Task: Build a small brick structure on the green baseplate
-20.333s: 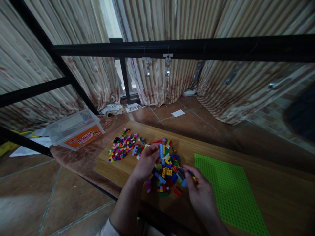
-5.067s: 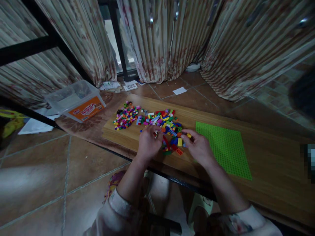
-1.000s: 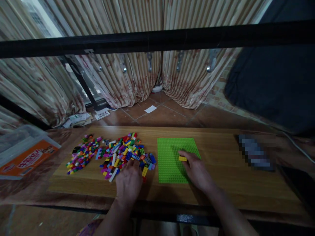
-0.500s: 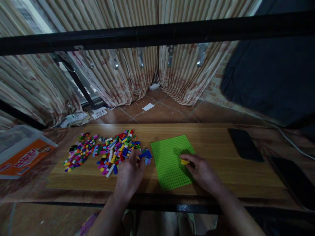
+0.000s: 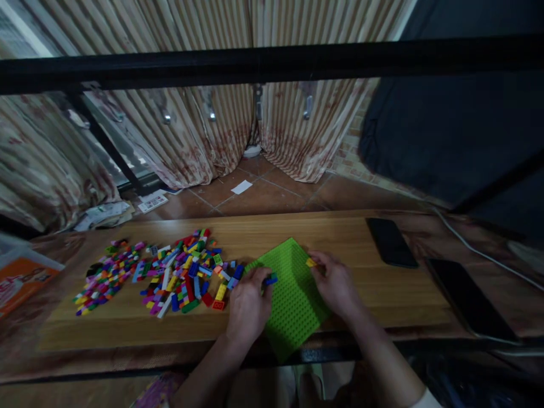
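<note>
A blue toy brick [image 5: 271, 279] is pinched in the fingers of my left hand [image 5: 250, 303], over the left part of the green studded baseplate [image 5: 293, 306]. My right hand [image 5: 338, 283] holds a small yellow toy brick [image 5: 311, 262] between thumb and fingers at the plate's right edge. The plate lies turned at an angle, its near corner reaching past the front edge of the wooden board [image 5: 348, 226]. To the left of my left hand spreads a pile of mixed toy bricks [image 5: 187, 272]. Whether either held brick touches the plate I cannot tell.
A second heap of smaller bricks [image 5: 108, 277] lies farther left. Beyond it stands a clear box with an orange label [image 5: 25, 280]. On the right are a dark phone [image 5: 391, 242] and another dark flat device [image 5: 470, 297]. A black bar [image 5: 272, 62] crosses above the far side.
My left hand has moved right from the brick pile to the baseplate, with a blue brick in it. The plate has turned. My right hand keeps the yellow brick. The camera view has shifted right.
</note>
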The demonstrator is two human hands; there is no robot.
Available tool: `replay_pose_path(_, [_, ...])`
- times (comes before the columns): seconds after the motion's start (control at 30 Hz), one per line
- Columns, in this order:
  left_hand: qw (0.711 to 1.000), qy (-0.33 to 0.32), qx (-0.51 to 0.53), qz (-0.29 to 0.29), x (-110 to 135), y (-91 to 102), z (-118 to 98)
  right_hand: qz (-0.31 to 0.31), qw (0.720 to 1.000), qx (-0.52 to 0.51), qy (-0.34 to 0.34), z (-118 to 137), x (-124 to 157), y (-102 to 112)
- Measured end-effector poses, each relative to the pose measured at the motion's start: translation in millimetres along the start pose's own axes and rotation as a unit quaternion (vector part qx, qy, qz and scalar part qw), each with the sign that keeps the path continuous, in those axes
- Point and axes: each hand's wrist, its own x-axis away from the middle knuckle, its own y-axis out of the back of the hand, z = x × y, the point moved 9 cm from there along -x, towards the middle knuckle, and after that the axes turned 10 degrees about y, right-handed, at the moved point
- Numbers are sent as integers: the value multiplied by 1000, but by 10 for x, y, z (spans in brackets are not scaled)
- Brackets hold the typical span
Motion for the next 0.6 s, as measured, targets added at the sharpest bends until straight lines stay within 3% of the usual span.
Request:
replay_pose_path(0.4, [1000,-10,-10,-8,-174,-102,-49,64,990,124,-19,-27,-29,-106])
replay_pose_path(0.6, [994,-89,64,26,-286,-226,-115,86,978,187,-38,-68,75,-49])
